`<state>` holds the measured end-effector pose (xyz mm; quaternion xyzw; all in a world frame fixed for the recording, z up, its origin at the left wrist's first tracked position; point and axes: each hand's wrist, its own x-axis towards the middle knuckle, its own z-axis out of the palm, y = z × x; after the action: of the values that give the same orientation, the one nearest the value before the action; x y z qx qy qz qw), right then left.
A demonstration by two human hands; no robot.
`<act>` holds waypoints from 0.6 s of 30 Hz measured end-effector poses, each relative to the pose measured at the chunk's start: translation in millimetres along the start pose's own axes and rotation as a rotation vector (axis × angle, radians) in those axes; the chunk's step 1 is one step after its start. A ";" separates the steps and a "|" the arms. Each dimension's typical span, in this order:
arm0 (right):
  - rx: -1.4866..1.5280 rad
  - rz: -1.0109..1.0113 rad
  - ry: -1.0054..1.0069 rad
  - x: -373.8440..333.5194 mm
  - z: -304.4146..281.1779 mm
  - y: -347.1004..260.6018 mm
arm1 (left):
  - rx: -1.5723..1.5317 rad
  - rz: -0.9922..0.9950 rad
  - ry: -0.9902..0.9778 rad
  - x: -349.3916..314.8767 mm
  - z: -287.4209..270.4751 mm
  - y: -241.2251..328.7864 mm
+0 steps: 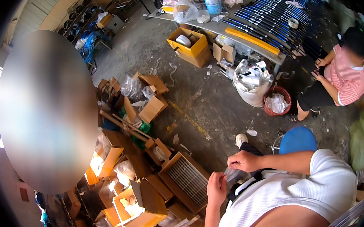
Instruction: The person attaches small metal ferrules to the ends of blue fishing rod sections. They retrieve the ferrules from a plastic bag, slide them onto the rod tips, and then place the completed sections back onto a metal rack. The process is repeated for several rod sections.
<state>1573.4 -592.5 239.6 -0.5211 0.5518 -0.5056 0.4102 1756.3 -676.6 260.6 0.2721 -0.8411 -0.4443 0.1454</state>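
Between my two hands, in front of my white shirt, is a small clear plastic bag [236, 176]. My left hand [217, 189] is closed, its fingertips pinching the near edge of the bag. On the far side my right hand [243, 161] is closed too, with thumb and fingers pressed together on the bag's upper edge. The fingers hide part of the bag, and I cannot make out anything inside it. Nearest to my left hand is an open cardboard box [164, 177] holding a white slatted grid [187, 182].
Several open cartons [145, 207] crowd the left. A blue stool [297, 139] stands beyond my right arm. A co-worker in a striped top [351, 75] sits near a table [244, 39] laden with dark rods [269, 19]. A red basket [271, 111] and white sack [249, 92] stand nearby.
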 end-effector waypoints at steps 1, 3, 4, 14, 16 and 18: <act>0.030 -0.004 0.036 10.7 -16.1 3.4 | 0.009 0.011 -0.001 21.1 1.2 -0.3; -0.037 -0.003 0.084 36.4 -54.2 7.0 | 0.026 0.034 -0.001 66.8 3.3 2.6; -0.037 -0.009 0.111 49.8 -69.6 8.4 | 0.064 0.040 -0.005 87.4 0.1 3.5; 0.022 0.125 0.459 154.8 -222.4 38.4 | 0.213 0.026 -0.055 268.3 -30.3 -17.9; -0.012 0.129 0.495 181.4 -260.6 45.8 | 0.171 -0.100 -0.064 300.7 -43.4 -31.6; -0.083 0.085 0.483 214.5 -285.1 50.4 | 0.070 -0.104 -0.075 343.3 -52.7 -43.2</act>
<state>1260.2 -770.4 249.3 -0.3777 0.6756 -0.5747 0.2657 1518.1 -933.0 255.5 0.3034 -0.8458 -0.4314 0.0811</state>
